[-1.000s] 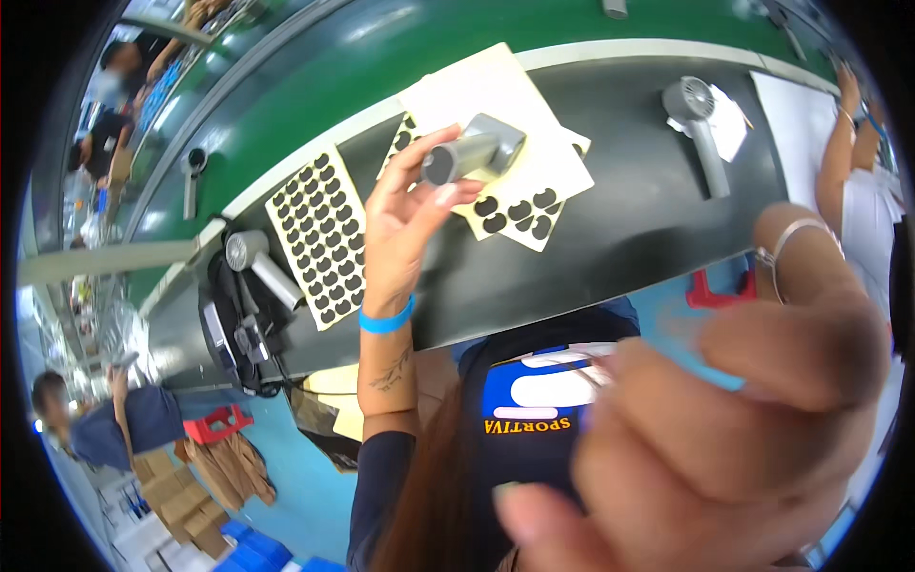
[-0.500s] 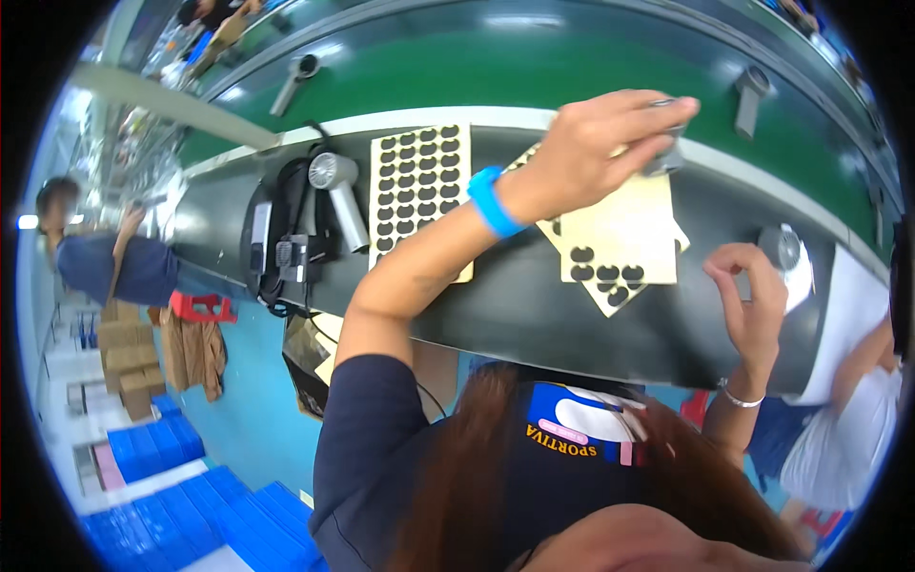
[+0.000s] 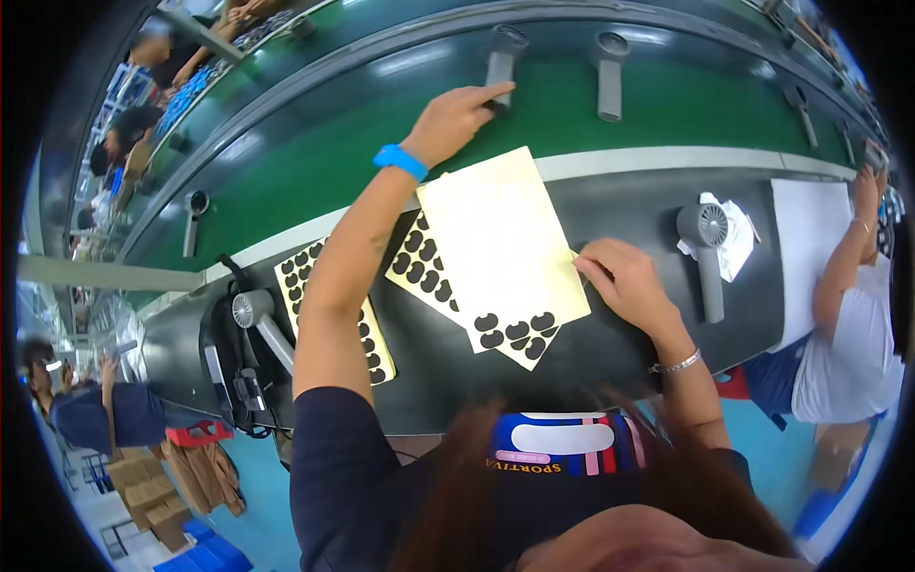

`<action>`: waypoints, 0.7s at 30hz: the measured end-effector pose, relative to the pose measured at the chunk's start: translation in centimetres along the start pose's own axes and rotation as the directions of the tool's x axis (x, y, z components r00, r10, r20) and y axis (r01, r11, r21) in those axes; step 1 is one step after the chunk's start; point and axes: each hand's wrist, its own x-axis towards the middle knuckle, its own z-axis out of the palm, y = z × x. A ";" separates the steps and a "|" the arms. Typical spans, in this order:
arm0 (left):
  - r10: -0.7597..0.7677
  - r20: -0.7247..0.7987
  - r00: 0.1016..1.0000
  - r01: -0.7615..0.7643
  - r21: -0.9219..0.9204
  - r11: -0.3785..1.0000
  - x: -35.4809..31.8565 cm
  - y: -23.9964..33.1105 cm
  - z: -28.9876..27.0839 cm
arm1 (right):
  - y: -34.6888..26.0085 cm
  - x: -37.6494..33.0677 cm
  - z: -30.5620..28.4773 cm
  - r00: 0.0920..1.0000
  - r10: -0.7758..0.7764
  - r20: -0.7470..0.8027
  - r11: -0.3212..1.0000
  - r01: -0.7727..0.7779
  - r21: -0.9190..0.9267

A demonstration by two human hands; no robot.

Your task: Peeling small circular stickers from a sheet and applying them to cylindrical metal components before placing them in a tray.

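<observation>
The left hand [image 3: 456,119], which gripped a grey handheld fan [image 3: 499,59] over the sticker sheets half a second ago, now rests open on it on the green conveyor belt [image 3: 315,153], setting it down. The right hand [image 3: 624,283] lies open, fingers on the yellow backing sheet [image 3: 500,248] on the dark surface [image 3: 629,195].

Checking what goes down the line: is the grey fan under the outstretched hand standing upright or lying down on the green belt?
Lying down. The grey fan lies flat along the green belt, handle toward the left hand, whose fingertips touch it.
</observation>
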 end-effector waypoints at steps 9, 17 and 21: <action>-0.109 0.000 0.994 0.109 0.039 0.993 1.1 4.5 -0.7 | 0.1 0.0 -0.1 0.998 0.049 0.036 0.997 -0.051 0.056; -0.382 -0.016 0.924 0.383 0.014 0.924 9.9 8.6 9.2 | 0.3 0.1 0.4 0.998 0.047 0.029 0.994 -0.050 0.095; -0.188 -0.246 0.951 0.211 0.068 0.975 10.2 5.4 6.0 | 0.0 -0.3 0.2 0.991 0.098 0.094 0.989 -0.107 0.103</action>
